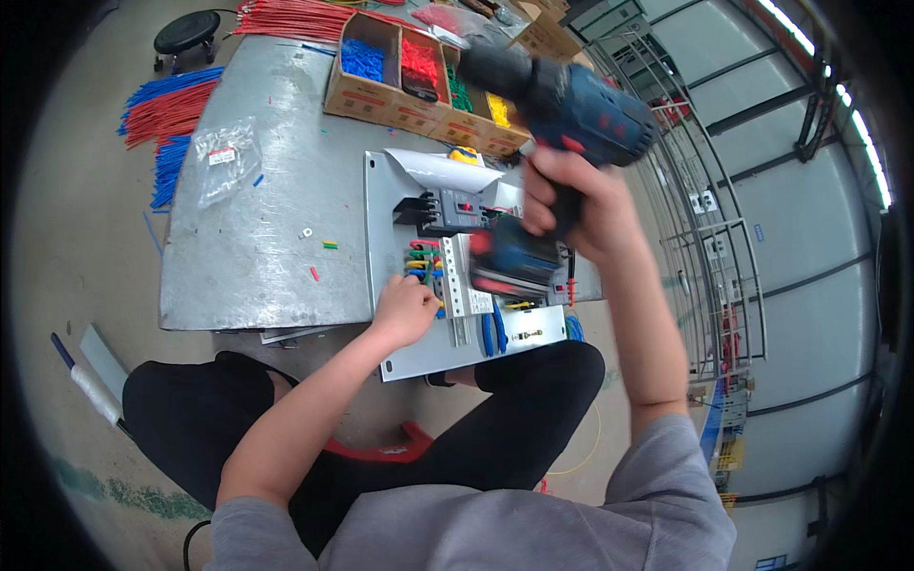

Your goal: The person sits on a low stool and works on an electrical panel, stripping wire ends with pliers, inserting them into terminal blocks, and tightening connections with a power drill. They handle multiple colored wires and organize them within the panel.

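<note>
My right hand [586,195] is wrapped round the grip of a blue-and-black cordless drill [600,119], raised over the right part of the table. The drill is slightly blurred, and its battery base hides part of the panel beneath. My left hand [407,309] rests low over a pale metal mounting plate [379,205], fingers curled beside short coloured wires [422,255]; what they pinch, if anything, is hidden. On the plate sit a black circuit breaker [446,211] and a white row of modules [455,276]. Blue-handled pliers [493,331] lie near its front edge.
A cardboard box [386,107] with blue, red, green and yellow small parts stands at the back of the metal table [267,276]. A plastic bag [227,162] and coloured scraps lie left. Wire bundles [171,119] and a black stool [186,33] are beyond; railings [700,238] stand right.
</note>
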Action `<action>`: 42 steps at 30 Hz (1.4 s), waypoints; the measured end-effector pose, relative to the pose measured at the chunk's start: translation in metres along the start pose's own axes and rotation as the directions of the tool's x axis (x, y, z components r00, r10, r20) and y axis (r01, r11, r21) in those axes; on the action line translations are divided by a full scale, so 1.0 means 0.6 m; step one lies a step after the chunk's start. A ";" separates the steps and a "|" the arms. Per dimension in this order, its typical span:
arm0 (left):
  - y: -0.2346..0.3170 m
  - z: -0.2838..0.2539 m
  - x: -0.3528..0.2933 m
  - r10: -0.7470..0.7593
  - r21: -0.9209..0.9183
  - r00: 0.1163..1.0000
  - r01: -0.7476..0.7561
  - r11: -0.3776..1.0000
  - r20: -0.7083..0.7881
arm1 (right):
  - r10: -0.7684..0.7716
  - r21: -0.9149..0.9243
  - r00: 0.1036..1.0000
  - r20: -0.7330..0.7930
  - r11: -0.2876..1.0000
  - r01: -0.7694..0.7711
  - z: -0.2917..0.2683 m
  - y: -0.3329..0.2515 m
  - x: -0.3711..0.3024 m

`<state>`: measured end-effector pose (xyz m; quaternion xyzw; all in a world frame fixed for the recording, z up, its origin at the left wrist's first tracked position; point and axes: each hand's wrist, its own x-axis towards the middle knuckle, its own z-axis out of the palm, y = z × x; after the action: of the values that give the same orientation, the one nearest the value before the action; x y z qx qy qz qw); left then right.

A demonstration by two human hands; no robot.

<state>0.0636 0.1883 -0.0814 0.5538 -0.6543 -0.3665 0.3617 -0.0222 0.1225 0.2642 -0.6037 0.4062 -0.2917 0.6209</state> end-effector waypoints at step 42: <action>0.024 -0.010 0.000 -0.048 -0.037 0.999 0.048 0.998 0.024 | 0.481 -0.990 0.876 0.041 0.136 -0.028 -0.132 0.064 -0.074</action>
<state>0.0625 0.1895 -0.0661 0.5584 -0.6379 -0.3934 0.3556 -0.1170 0.1240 0.2378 -0.8171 0.4764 0.2596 0.1949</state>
